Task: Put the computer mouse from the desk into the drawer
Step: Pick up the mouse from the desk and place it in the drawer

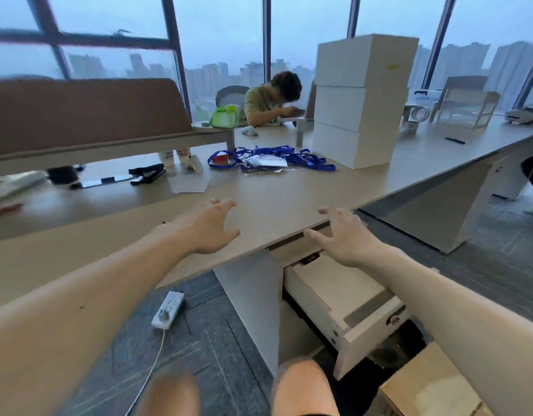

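Reaching over the desk (289, 199) edge, my left hand (212, 226) and right hand (344, 240) hover with fingers spread and empty above the open drawer (346, 298); I cannot spot the mouse.

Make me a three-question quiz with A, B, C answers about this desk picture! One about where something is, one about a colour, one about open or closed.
1. Where is the power strip?
A. on the floor
B. on the desk
C. in the drawer

2. What colour are the lanyards?
A. red
B. blue
C. yellow

3. The drawer is:
A. shut
B. taken out
C. pulled open

Answers:
1. A, it lies on the carpet under the desk.
2. B, the tangled straps are blue.
3. C, its inside shows below the right hand.
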### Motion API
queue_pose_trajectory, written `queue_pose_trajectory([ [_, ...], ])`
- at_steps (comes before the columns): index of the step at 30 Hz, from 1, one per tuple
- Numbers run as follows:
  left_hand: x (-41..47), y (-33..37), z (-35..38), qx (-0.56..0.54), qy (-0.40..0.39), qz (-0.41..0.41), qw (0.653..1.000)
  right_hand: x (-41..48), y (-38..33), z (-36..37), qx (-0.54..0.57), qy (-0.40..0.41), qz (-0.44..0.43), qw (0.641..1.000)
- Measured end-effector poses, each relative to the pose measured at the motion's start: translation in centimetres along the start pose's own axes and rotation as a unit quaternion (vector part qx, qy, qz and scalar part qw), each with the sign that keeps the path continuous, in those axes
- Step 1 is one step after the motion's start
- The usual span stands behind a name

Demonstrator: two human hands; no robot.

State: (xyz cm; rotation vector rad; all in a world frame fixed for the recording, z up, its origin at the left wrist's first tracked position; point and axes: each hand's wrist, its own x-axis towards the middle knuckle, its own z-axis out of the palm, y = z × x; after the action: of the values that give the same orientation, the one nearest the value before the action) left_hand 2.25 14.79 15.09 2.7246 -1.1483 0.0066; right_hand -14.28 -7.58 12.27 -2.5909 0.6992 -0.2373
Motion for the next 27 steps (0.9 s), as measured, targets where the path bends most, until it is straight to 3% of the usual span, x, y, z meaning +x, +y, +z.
queue_pose_trajectory([
  [9, -7.9, -19.7, -4.8, 0.088, -0.013, -0.186, 0.979, 5.4, -16.1, 6.9, -0.044, -0.049, -0.135, 0.989],
  [13, -9.3, -23.9, -2.8, 0.027, -0.026, -0.235, 0.971, 7.5, -20.7, 11.0, -0.028, -0.084, -0.175, 0.981],
  [21, -7.0, -19.7, 4.6, -0.003, 0.013, -0.177, 0.984, 9.1, -23.9, 17.6, 0.042, -0.084, -0.225, 0.97],
  [27, -6.1, -19.8, 5.9, 0.012, 0.058, -0.188, 0.98, 9.4, -23.2, 19.7, 0.038, -0.061, -0.248, 0.966],
])
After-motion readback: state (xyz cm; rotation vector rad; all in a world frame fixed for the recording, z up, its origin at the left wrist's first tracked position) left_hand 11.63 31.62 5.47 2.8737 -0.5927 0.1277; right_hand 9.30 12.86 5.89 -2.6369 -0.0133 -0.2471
